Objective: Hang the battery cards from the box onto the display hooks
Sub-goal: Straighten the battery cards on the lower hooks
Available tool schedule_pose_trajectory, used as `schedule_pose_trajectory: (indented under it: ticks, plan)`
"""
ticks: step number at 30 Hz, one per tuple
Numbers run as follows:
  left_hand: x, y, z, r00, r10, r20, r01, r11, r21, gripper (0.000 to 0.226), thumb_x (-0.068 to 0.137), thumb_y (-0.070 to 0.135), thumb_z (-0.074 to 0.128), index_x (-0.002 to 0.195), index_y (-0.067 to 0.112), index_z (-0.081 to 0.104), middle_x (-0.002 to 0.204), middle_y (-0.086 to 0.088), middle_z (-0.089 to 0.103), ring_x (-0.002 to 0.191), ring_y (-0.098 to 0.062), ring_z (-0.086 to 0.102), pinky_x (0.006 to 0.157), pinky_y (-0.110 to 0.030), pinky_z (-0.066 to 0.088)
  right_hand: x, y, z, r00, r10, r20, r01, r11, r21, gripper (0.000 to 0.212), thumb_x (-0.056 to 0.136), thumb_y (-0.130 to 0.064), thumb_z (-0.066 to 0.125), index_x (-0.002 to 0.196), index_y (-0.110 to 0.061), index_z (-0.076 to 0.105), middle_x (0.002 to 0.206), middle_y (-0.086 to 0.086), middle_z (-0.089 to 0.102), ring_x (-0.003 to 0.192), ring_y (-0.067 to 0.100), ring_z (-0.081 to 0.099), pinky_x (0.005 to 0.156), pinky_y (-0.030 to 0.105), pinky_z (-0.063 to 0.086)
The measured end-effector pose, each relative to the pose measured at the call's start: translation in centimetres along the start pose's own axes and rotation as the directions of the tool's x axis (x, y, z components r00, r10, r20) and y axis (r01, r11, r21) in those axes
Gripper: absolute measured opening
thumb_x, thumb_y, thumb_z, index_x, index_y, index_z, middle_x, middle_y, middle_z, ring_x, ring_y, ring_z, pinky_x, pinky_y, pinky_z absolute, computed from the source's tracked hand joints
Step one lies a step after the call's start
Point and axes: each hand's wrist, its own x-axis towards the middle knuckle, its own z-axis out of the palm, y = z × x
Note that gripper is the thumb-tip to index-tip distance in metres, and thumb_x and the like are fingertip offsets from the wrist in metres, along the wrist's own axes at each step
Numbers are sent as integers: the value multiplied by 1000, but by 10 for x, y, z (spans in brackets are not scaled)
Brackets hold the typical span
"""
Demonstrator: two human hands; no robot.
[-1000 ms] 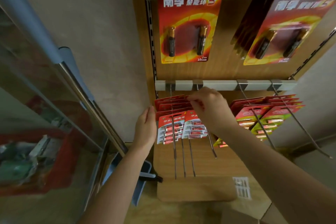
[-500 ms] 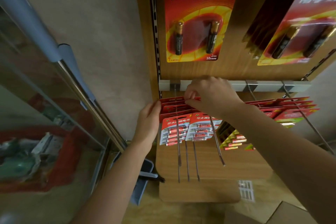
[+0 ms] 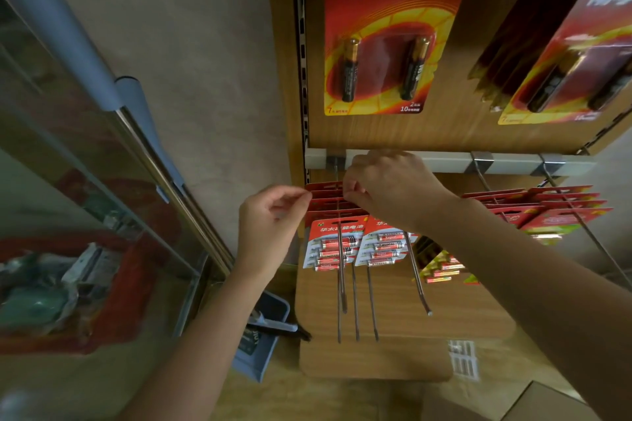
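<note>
Hands on hooked battery cards (image 3: 325,202).
Under the rail's (image 3: 444,164) left end the right hand (image 3: 393,188) pinches the card tops; left hand (image 3: 270,219) pinches their left edge.

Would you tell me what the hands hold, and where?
The left hand pinches the hung battery cards at their left edge; the right hand pinches their top edge.

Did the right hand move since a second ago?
Yes. The right hand, pinching the red battery cards, went up: before it sat just under the grey rail; now its knuckles cover part of it.
</note>
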Motion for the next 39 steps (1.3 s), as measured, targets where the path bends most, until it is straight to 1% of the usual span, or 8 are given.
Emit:
schedule_pose_trajectory:
  ticks: [4,7,12,19,23,28,33,39]
  plan:
    - [2,0,-1,1000,-4,-20,5,999,42,13,88,15,59,97,10,68,84,8,67,77,4,62,69,-4,47,-1,6,-6,998,64,10,-65,993,96,26,94,-36,46,105,-22,64,108,-7,64,96,12,60,82,26,47]
    - [6,1,-3,998,14,-57,-9,996,86,14,87,12,59,98,12,67,84,10,64,75,5,58,69,-2,45,-3,11,-9,993,117,9,-117,990,72,24,94,-34,46,106,-25,64,107,-8,64,95,13,61,83,32,51]
    - [11,-1,-3,999,31,28,-34,992,122,11,84,9,62,93,12,69,77,17,61,72,15,56,67,1,42,1,10,-7,992,119,36,-120,992,26,21,93,-35,48,101,-26,65,104,-7,64,96,14,61,86,34,51]
    - [12,-2,-2,1000,0,1,0,995,96,11,85,11,62,93,14,68,79,11,64,71,6,59,67,-2,45,3,10,-2,995,97,-13,-97,994,50,21,93,-36,49,100,-25,66,104,-7,65,97,14,61,86,35,51]
    - [-4,2,-7,997,27,-72,-23,998,54,9,83,8,62,88,16,64,80,9,63,73,-1,59,68,-6,46,-7,12,-2,981,123,-148,-95,979,181,17,91,-28,55,94,-20,70,97,-6,67,85,11,63,70,24,48]
    - [-23,-3,-13,984,166,66,-171,982,86,18,77,25,63,90,13,66,82,7,65,77,-8,60,68,-14,48,-34,9,-3,994,-37,-108,57,979,194,6,80,-24,67,83,-21,72,83,-6,67,74,8,62,64,18,41]
    - [-25,-3,-14,973,230,-4,-229,970,83,23,78,34,61,84,12,65,77,6,64,72,-10,60,65,-18,50,-39,3,11,987,-50,-155,72,987,140,10,73,-25,75,80,-21,70,81,-3,64,73,16,63,67,28,47]
    - [-27,-3,-12,961,258,103,-270,953,135,19,75,26,67,85,10,70,80,12,60,77,-6,58,69,-11,47,-38,1,14,983,-13,-182,44,985,166,15,75,-25,73,88,-17,70,86,1,66,76,22,66,72,38,54]
